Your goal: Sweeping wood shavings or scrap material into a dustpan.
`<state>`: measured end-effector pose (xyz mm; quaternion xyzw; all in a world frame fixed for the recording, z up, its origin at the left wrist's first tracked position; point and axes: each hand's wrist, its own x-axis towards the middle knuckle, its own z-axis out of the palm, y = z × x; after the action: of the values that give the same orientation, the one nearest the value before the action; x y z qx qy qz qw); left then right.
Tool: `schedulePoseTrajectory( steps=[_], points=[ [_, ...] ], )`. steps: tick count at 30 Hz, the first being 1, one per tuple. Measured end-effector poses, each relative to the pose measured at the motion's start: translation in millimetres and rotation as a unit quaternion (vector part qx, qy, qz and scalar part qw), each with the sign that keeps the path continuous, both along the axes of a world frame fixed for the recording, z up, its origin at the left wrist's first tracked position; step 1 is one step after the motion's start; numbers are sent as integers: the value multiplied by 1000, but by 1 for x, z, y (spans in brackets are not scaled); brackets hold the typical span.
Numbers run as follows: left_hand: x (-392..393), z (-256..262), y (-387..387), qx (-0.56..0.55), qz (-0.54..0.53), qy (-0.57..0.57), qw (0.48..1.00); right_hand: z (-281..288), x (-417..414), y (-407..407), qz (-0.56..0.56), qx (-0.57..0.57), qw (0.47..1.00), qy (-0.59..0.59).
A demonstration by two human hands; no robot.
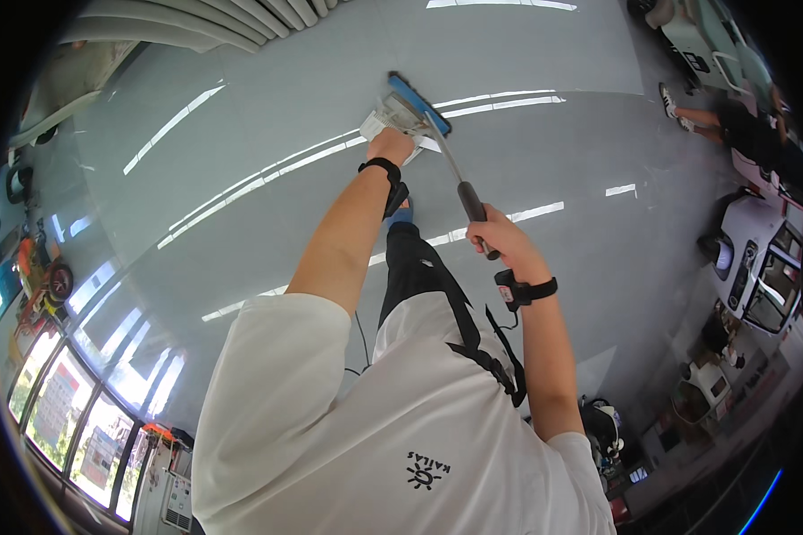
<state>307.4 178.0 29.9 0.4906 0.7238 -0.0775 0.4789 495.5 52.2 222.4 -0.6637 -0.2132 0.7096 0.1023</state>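
My right hand (508, 244) grips the dark handle of a brush (418, 105) with a metal stem and a blue head with dark bristles. My left hand (391, 146) is closed on a whitish, partly see-through dustpan-like piece (401, 114) with a ribbed part; my fingers hide how it is held. The blue head lies along the far edge of that piece, low over or on the grey floor (294, 134); whether it touches the floor I cannot tell. A black band with a device is on each of my wrists.
A person (729, 127) stands at the right, near parked vehicles, one of them a pale car (763, 261). Pale folded fabric (194, 23) lies at the upper left. Windows (73, 408) and an orange wheeled machine (37, 274) are on the left. The glossy floor reflects light strips.
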Motion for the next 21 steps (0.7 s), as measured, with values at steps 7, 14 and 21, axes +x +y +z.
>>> schedulePoseTrajectory(
  steps=[7, 14, 21],
  points=[
    [2, 26, -19, 1, 48, -13, 999, 62, 43, -29, -52, -36, 998, 19],
    [-5, 2, -24, 0, 30, -8, 1000, 96, 46, -112, -119, 13, 993, 4],
    [-43, -40, -37, 45, -4, -32, 998, 78, 88, -162, -329, -34, 943, -35]
  ],
)
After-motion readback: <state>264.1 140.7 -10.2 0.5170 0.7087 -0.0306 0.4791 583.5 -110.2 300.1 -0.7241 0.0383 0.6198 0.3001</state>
